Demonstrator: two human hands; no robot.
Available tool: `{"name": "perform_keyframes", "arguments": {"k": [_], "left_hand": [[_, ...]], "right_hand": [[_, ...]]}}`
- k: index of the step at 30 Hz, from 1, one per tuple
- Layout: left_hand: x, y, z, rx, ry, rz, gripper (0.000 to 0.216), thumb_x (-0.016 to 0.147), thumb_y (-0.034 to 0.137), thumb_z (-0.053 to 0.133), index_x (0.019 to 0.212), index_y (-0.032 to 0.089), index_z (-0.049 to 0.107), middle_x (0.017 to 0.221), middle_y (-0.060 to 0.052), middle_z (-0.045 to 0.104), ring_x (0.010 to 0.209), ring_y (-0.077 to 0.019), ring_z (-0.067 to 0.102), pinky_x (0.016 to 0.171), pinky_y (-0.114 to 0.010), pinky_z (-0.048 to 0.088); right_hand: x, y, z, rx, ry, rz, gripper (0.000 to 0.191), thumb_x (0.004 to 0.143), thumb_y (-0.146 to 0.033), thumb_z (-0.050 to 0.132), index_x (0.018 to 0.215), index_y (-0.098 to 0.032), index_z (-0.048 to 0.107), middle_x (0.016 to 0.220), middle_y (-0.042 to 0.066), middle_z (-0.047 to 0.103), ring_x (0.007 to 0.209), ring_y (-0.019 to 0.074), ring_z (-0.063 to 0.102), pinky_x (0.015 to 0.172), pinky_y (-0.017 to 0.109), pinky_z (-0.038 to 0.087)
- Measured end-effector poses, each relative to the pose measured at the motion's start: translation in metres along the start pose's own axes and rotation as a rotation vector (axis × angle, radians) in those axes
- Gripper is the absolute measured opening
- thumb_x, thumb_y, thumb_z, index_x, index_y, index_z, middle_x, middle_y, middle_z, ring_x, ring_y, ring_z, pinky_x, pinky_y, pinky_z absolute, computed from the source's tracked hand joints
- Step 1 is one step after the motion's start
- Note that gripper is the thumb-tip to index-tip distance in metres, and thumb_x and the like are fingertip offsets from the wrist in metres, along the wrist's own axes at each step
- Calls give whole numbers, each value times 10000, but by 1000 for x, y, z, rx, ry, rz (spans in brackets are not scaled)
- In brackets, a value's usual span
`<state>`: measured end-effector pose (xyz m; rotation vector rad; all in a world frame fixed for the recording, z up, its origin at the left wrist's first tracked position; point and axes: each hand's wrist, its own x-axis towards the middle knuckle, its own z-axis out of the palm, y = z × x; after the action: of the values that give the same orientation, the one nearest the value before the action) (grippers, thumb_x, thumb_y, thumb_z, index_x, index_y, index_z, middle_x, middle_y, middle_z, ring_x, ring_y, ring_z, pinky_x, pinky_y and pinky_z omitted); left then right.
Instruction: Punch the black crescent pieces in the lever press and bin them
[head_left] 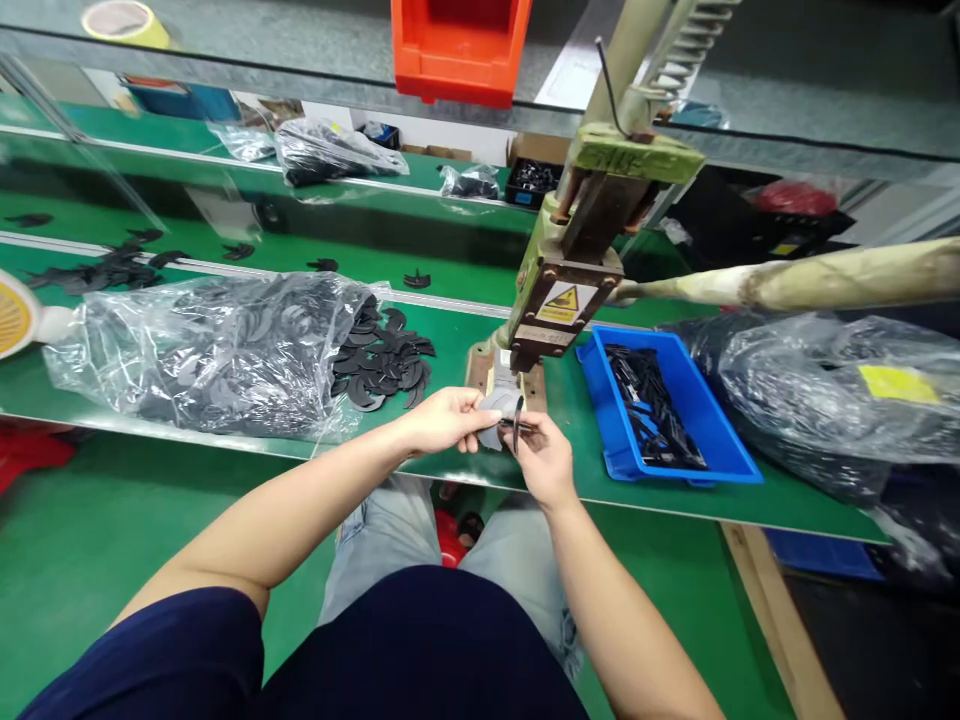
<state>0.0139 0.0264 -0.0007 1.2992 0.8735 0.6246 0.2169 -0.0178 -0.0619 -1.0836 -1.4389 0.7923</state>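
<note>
In front of the press [559, 290], my two hands meet over its base. My right hand [546, 460] is closed on a thin black curved plastic piece [518, 425], which stands edge-on between the fingers. My left hand [446, 420] is pinched, its thumb and fingertips meeting the same black part from the left; the exact grip is partly hidden. Just behind the fingertips shows a grey rounded surface [504, 404], at the press's fixture. To the left lies a pile of black crescent-shaped pieces [386, 360], spilling from a clear plastic bag [225, 350].
A blue bin [701, 400] of narrow black parts stands right of the press. Beyond it lies a big plastic-wrapped bundle [810, 390]. The press's long lever [795, 275] reaches right. Overhead, a shelf carries an orange bin [459, 60] and a tape roll [126, 24].
</note>
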Motion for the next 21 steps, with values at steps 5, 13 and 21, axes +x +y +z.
{"name": "perform_keyframes", "arguments": {"k": [5,13,21], "left_hand": [[-3,0,12,15,-10,-12,541,812,670,789,805,168,586,533,16,624,442,-103,589,443,-183,456],[3,11,19,9,-99,-105,538,772,640,827,744,167,572,510,24,603,414,-94,564,410,-175,401],[9,8,7,203,-101,-79,498,820,638,775,797,186,566,559,17,609,473,-130,590,457,-219,414]], "right_hand": [[-5,-3,9,46,44,64,288,897,-488,720,942,-211,655,803,16,696,666,129,631,613,267,538],[-22,0,3,-36,46,11,224,962,-430,625,1040,-221,625,906,32,704,747,144,661,693,290,566],[-18,-6,-17,-285,-20,-154,197,973,-339,600,1126,-229,660,1014,64,748,913,184,709,855,347,589]]}}
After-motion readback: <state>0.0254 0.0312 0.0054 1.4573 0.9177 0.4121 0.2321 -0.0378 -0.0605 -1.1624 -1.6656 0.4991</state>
